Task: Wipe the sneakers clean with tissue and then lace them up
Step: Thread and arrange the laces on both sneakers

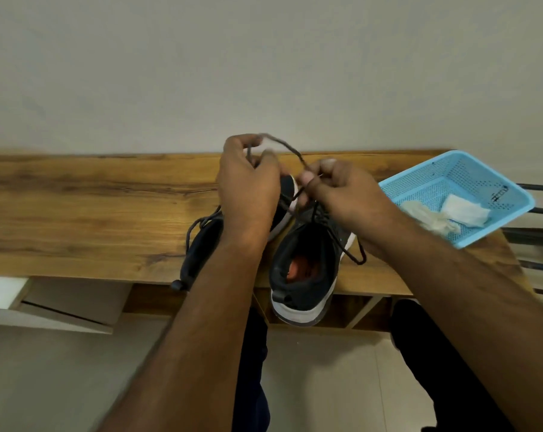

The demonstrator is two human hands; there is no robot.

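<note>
**Dark lace held above the right-hand sneaker**

A long wooden worktop point(92, 194) with a dark-streaked grain is set against a pale wall. Two dark grey sneakers with white soles are placed on it near its front edge, heels toward the person: the left sneaker point(201, 244) is largely covered by the left forearm, while the right sneaker point(307, 260) is seen from above, its heel overhanging the edge. A light blue perforated plastic basket point(469, 179) is placed at the worktop's right end, with crumpled white tissues point(460, 210) inside. The dark shoelace point(290, 151) is pinched by the left hand point(248, 179) and by the right hand point(342, 194), arching between them above the right sneaker.
</note>
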